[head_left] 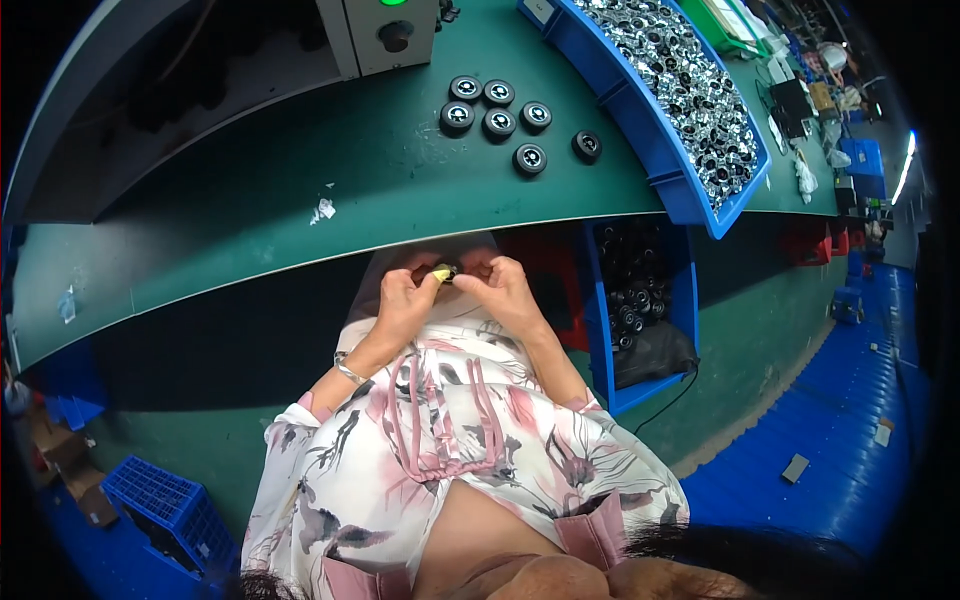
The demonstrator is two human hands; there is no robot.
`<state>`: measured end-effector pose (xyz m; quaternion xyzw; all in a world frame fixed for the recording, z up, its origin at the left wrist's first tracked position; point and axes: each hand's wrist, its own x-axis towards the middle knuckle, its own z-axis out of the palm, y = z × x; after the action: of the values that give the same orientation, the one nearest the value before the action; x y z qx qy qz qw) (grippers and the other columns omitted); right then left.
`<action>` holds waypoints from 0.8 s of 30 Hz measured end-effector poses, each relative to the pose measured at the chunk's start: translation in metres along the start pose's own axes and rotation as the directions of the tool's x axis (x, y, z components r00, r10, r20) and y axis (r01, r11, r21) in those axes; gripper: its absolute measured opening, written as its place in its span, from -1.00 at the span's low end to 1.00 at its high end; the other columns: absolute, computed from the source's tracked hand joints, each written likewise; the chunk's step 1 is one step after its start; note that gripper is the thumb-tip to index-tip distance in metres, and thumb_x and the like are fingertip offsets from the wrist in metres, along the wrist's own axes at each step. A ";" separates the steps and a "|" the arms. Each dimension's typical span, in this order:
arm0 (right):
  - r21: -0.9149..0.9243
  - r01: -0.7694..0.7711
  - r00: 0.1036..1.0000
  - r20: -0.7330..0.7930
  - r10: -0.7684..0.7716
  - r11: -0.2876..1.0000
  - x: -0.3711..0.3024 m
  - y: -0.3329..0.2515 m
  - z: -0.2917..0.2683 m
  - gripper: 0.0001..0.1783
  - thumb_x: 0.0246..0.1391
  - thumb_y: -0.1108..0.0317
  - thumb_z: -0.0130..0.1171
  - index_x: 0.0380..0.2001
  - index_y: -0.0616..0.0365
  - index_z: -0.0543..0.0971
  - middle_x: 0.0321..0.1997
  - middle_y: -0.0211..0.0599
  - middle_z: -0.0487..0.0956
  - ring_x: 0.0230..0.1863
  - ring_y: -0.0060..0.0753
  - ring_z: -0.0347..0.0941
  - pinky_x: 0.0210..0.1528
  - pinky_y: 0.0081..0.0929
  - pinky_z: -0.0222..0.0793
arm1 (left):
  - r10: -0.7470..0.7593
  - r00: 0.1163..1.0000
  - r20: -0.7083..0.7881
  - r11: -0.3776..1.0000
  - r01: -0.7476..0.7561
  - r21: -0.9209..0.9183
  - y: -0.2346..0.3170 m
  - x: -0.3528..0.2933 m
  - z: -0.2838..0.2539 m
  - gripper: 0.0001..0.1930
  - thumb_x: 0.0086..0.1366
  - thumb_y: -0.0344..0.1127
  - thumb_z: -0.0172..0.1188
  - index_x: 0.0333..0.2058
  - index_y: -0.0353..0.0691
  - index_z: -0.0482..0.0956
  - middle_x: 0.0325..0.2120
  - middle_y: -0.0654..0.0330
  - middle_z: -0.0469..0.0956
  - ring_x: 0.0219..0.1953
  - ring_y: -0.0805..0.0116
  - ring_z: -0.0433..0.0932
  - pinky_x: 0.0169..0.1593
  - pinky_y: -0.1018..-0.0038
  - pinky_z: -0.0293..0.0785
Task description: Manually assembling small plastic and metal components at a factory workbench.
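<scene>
Close to my body, just below the table's front edge, my left hand and my right hand meet with fingers pinched together. Between the fingertips is a small dark part, mostly hidden by the fingers. Something yellow shows at my left fingertips; whether it belongs to the part or covers a finger is unclear. On the green table beyond my hands lie several black round wheel-like pieces with shiny centres. One such piece sits apart, to the right.
A blue bin full of shiny silver parts stands at the table's right. Below the tabletop, another blue bin holds black round pieces. A grey machine housing stands at the back. White scraps lie on the left side.
</scene>
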<state>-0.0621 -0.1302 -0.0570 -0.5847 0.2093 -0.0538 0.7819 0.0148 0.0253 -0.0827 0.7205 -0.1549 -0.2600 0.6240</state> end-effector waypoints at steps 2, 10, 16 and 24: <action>-0.061 -0.016 1.000 -0.027 0.014 0.998 -0.001 -0.002 -0.001 -0.80 0.04 0.52 0.31 -0.25 0.38 0.59 -0.37 -0.30 0.63 -0.31 -0.55 0.56 -0.24 -0.59 0.48 | -0.029 1.000 0.010 0.999 0.029 -0.036 0.015 0.000 0.002 -0.76 0.27 -0.44 0.20 -0.15 -0.48 0.60 -0.48 0.21 0.62 -0.52 0.60 0.51 -0.43 0.59 0.45; -0.136 0.012 0.999 -0.030 -0.016 0.991 -0.009 -0.012 0.001 -0.80 0.08 0.52 0.29 -0.21 0.37 0.60 -0.28 -0.29 0.64 -0.26 -0.59 0.54 -0.18 -0.63 0.47 | -0.257 0.935 0.244 0.793 0.349 -0.500 0.030 -0.001 -0.004 -0.72 0.34 -0.44 0.16 -0.03 -0.46 0.49 -0.17 0.12 0.57 -0.20 0.48 0.57 -0.12 0.54 0.58; 0.015 -0.012 1.000 0.009 0.012 1.000 -0.009 -0.001 -0.001 -0.83 0.12 0.54 0.24 -0.20 0.36 0.58 -0.27 -0.30 0.63 -0.23 -0.59 0.53 -0.16 -0.61 0.47 | -0.112 0.990 0.086 0.922 0.136 -0.363 0.027 -0.002 0.003 -0.77 0.31 -0.44 0.21 -0.12 -0.47 0.55 -0.24 0.15 0.59 -0.26 0.50 0.55 -0.13 0.55 0.56; -0.080 0.059 0.998 -0.008 -0.060 0.995 -0.010 0.007 0.005 -0.82 0.15 0.56 0.22 -0.18 0.36 0.53 -0.21 -0.22 0.62 -0.24 -0.54 0.57 -0.15 -0.62 0.49 | -0.147 0.986 0.080 0.897 0.167 -0.410 0.030 -0.004 0.003 -0.77 0.30 -0.46 0.22 -0.12 -0.47 0.56 -0.21 0.16 0.59 -0.26 0.51 0.55 -0.14 0.58 0.54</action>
<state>-0.0709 -0.1205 -0.0602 -0.6211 0.1977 -0.0717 0.7550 0.0135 0.0199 -0.0526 0.5753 -0.0521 -0.3532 0.7359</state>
